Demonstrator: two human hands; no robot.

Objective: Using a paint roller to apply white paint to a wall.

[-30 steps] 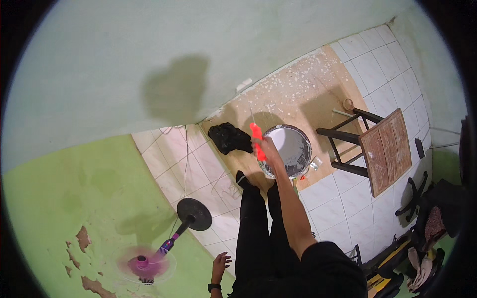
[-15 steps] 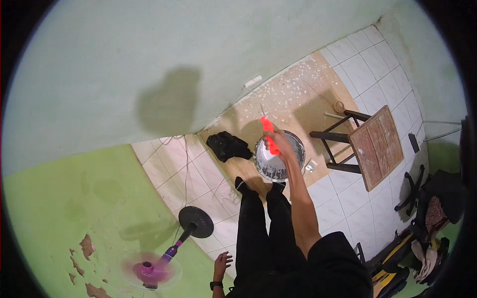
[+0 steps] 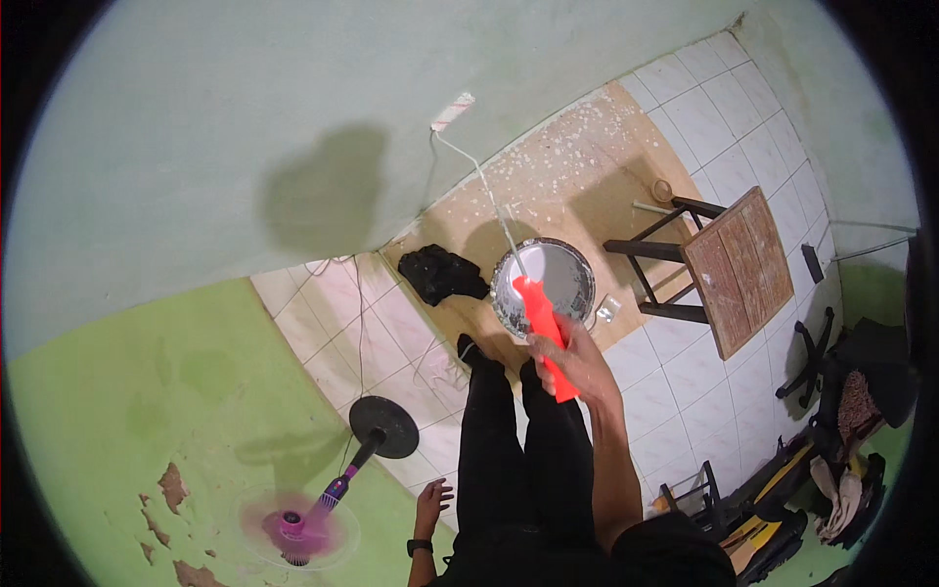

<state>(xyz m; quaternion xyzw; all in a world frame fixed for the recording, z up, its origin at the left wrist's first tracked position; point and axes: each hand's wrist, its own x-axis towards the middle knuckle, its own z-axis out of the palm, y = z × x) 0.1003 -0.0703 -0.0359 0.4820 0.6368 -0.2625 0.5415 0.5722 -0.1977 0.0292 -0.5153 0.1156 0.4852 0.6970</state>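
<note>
My right hand (image 3: pixel 572 357) grips the orange handle (image 3: pixel 546 333) of a paint roller, whose bent metal rod reaches up to the white roller sleeve (image 3: pixel 452 112) against the pale upper wall (image 3: pixel 352 59). Below the rod a round bucket (image 3: pixel 572 279) with grey-spattered sides holds whitish paint. A crumpled black bag (image 3: pixel 440 272) lies to its left. My left hand (image 3: pixel 431 501) hangs low beside my left leg, fingers apart and holding nothing.
A paint-spattered board (image 3: pixel 606 137) covers tiles (image 3: pixel 665 401) along the wall. A wooden chair (image 3: pixel 738 269) lies at the right, near dark chairs and clothing (image 3: pixel 841 489). A pink pedestal fan (image 3: pixel 293 523) stands at the left, its cord running to the wall.
My right hand has moved down toward me, the roller's handle drawing back across the bucket; the whole rod and sleeve now show against the wall. The view has shifted slightly.
</note>
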